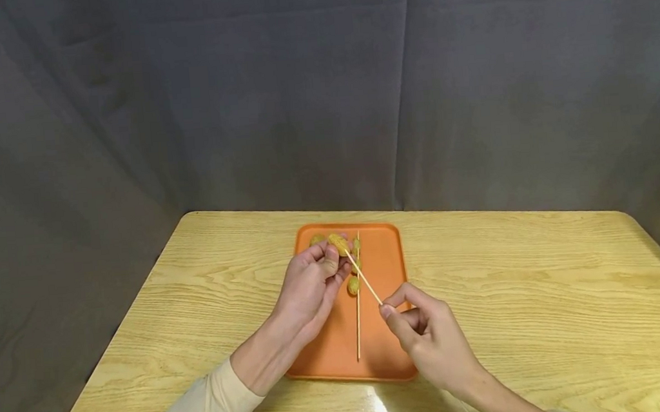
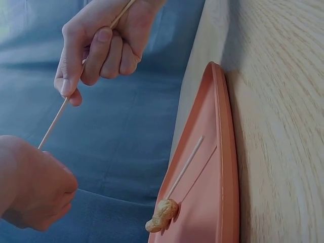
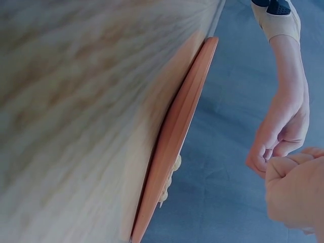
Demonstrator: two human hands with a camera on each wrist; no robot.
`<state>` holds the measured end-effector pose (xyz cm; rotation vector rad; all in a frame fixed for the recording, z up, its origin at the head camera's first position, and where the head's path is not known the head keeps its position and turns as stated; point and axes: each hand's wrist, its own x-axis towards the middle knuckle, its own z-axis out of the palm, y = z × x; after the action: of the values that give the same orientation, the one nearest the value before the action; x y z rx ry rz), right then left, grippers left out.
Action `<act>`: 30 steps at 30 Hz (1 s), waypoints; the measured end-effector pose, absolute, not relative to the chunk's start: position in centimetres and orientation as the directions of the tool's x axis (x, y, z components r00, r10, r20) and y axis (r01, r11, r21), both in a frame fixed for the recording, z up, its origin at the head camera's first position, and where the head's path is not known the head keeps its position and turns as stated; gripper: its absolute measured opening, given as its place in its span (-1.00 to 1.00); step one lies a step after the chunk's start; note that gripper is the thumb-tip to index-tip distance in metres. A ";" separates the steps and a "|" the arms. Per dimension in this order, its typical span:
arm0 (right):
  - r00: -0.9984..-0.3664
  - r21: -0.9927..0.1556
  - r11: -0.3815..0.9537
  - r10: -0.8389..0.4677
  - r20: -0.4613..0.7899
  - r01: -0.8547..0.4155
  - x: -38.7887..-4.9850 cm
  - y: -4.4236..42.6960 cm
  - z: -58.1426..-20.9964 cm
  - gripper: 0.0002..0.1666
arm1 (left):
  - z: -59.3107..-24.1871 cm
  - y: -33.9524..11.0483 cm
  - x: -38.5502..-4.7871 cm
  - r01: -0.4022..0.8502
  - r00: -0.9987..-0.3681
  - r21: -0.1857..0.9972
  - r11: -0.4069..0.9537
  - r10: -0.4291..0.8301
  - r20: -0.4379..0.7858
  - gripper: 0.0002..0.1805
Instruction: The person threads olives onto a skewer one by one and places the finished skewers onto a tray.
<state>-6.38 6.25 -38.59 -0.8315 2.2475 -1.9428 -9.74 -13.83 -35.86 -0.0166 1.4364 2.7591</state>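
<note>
My left hand [image 1: 311, 285] pinches a tan, unshelled peanut [image 1: 339, 243] between thumb and fingers above the tray. With thumb and forefinger, my right hand [image 1: 433, 333] grips a thin wooden skewer [image 1: 365, 279]. Its far end meets the peanut; how deep it goes in is hidden. In the left wrist view this skewer [image 2: 53, 123] runs between both hands, and the left fist hides the held peanut. Below lies a second skewer [image 1: 359, 326] on the orange tray [image 1: 385, 357], with several peanuts [image 1: 353, 286] along it. The left wrist view shows one peanut [image 2: 163, 214] at that skewer's shaft.
Another peanut [image 1: 317, 239] lies near the tray's far left corner, partly behind the left hand. The tray has a low raised rim and rests on a light wood-grain table [image 1: 516, 282]. Dark grey cloth [image 1: 299, 105] hangs behind the table and along its sides.
</note>
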 end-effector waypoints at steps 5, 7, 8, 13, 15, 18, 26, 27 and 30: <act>-0.859 -0.935 0.067 -0.423 0.288 -0.347 -6.3 6.2 -38.6 -0.91 | -35.8 -13.7 -9.6 -0.029 -1.000 0.817 -0.575 0.022 -0.019 -0.83; -0.860 -0.935 0.069 -0.420 0.288 -0.347 -6.3 6.2 -38.6 -0.91 | -35.8 -13.7 -9.5 -0.026 -1.000 0.818 -0.574 0.024 -0.016 -0.85; -0.861 -0.936 0.070 -0.419 0.287 -0.346 -6.2 6.2 -38.6 -0.91 | -35.8 -13.7 -9.5 -0.027 -1.000 0.820 -0.572 0.025 -0.016 -0.86; -0.863 -0.935 0.072 -0.414 0.289 -0.347 -6.2 6.1 -38.5 -0.91 | -35.8 -13.6 -9.5 -0.032 -0.999 0.819 -0.573 0.027 -0.020 -0.87; -0.864 -0.935 0.074 -0.415 0.287 -0.346 -6.2 6.1 -38.5 -0.90 | -35.9 -13.6 -9.4 -0.034 -0.999 0.815 -0.579 0.029 -0.021 -0.86; -0.864 -0.936 0.077 -0.415 0.284 -0.344 -6.2 6.1 -38.5 -0.90 | -36.0 -13.6 -9.4 -0.036 -0.999 0.810 -0.585 0.034 -0.020 -0.85; -0.863 -0.936 0.075 -0.417 0.285 -0.345 -6.2 6.1 -38.5 -0.90 | -36.0 -13.6 -9.2 -0.033 -0.999 0.815 -0.578 0.038 -0.014 -0.88; -0.863 -0.936 0.075 -0.418 0.285 -0.345 -6.2 6.1 -38.5 -0.90 | -36.0 -13.6 -9.2 -0.034 -0.999 0.817 -0.576 0.039 -0.015 -0.88; -0.862 -0.935 0.076 -0.419 0.286 -0.347 -6.2 6.1 -38.5 -0.89 | -36.0 -13.5 -9.2 -0.041 -0.999 0.817 -0.575 0.043 -0.020 -0.88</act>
<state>-6.23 6.08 -38.49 -0.8071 2.2611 -1.9364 -9.18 -13.55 -36.00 0.0025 1.4246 2.7468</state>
